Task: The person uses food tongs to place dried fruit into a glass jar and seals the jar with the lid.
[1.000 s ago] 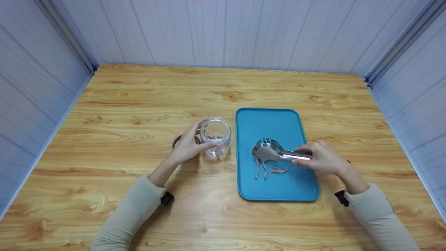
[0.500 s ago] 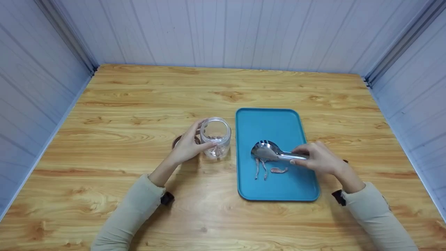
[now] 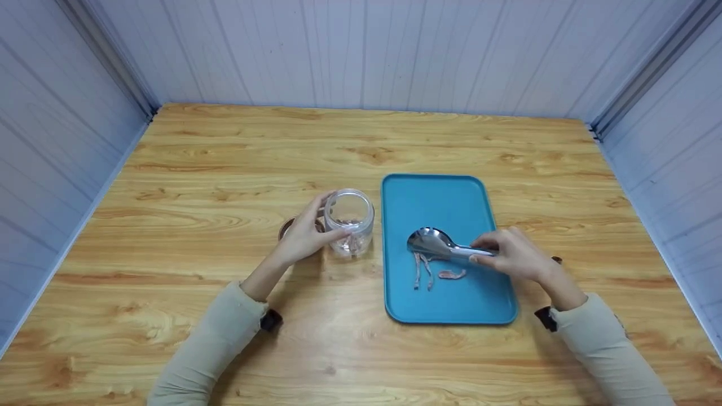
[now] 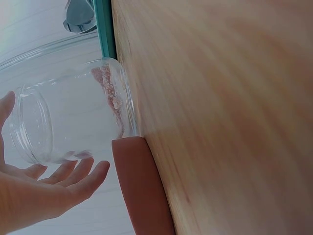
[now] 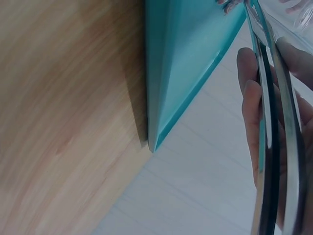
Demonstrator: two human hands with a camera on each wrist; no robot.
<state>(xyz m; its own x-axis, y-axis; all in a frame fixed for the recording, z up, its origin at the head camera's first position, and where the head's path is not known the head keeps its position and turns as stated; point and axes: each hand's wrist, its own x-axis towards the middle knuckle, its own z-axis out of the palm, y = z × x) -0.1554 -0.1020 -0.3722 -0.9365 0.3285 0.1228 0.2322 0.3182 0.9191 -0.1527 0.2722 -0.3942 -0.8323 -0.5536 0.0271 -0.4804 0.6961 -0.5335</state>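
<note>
My left hand grips a clear jar standing upright on the table, thumb on the near side and fingers around the far side. Reddish strips lie at the jar's bottom, plain in the left wrist view. With my right hand I hold metal tongs over a blue tray. Their broad head lies over the upper ends of thin pinkish strips; whether it pinches them is hidden. A short curled pinkish strip lies apart, to the right.
A round brown lid, partly under my left hand, lies on the wooden table beside the jar; the left wrist view shows its thick reddish-brown side. White panel walls stand at the back and both sides.
The two arms of the tongs have come together, and the head has turned slightly. My right hand has shifted a little to the left. The left hand and jar have stayed put.
</note>
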